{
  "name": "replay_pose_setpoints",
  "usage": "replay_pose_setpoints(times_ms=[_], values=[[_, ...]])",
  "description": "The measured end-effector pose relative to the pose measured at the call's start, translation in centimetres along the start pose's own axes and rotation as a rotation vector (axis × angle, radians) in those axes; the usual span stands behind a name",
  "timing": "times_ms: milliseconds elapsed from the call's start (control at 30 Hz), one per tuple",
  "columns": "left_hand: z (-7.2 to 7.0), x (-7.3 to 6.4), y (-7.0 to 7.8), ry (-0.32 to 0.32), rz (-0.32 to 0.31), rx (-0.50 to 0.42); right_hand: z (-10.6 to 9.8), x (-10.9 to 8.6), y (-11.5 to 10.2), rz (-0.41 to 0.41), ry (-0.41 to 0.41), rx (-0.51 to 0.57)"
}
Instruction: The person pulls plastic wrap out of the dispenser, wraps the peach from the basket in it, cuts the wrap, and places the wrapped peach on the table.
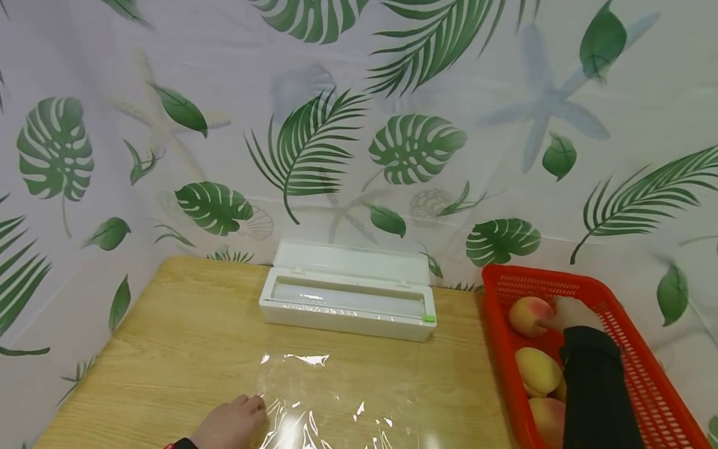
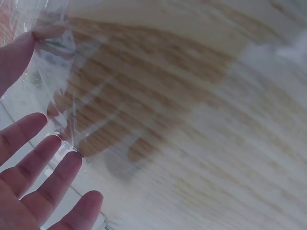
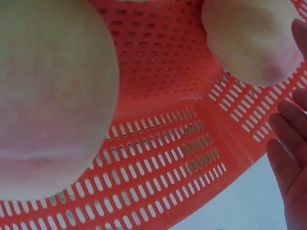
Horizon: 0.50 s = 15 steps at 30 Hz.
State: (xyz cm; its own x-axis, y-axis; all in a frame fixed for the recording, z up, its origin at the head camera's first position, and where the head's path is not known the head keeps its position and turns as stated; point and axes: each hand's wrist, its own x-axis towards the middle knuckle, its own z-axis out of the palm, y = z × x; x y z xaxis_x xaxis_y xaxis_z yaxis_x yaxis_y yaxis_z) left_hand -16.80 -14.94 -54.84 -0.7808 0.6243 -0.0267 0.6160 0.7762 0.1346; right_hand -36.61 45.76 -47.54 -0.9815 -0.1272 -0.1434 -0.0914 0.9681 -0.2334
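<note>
My left hand [image 1: 232, 424] lies at the left edge of a clear sheet of cling film [image 1: 336, 390] spread over the table. In the left wrist view its fingers [image 2: 67, 167] are spread and fairly straight, with film wrinkled near the thumb. Behind the sheet stands a white cling film dispenser [image 1: 348, 318], lid up, roll inside. Over on the right, my right hand [image 1: 572, 315] reaches into a red basket [image 1: 499, 374], up against a peach [image 1: 526, 317]. Thumb and extended fingers [image 3: 283, 158] stand around that peach's side in the right wrist view, the fingers apart from it.
More peaches lie in the basket, among them a yellowish one [image 1: 537, 371] and a pinkish one [image 1: 548, 419] nearer the front. The wooden table [image 1: 168, 337] meets a leaf-patterned cloth [image 1: 336, 156] at the back and left. A green slider [image 1: 429, 318] sits on the dispenser's right end.
</note>
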Motion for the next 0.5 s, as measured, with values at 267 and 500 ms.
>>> replay_pose_setpoints(times_ms=[267, 500], values=[[0.0, -0.1, -0.6, 0.015, 0.039, 0.032, 0.5, 0.6, -0.3, 0.05, -0.06, 0.008], [0.3, -0.2, -0.6, 0.102, 0.091, 0.071, 1.5, 0.8, 0.1, 0.046, -0.061, 0.053]])
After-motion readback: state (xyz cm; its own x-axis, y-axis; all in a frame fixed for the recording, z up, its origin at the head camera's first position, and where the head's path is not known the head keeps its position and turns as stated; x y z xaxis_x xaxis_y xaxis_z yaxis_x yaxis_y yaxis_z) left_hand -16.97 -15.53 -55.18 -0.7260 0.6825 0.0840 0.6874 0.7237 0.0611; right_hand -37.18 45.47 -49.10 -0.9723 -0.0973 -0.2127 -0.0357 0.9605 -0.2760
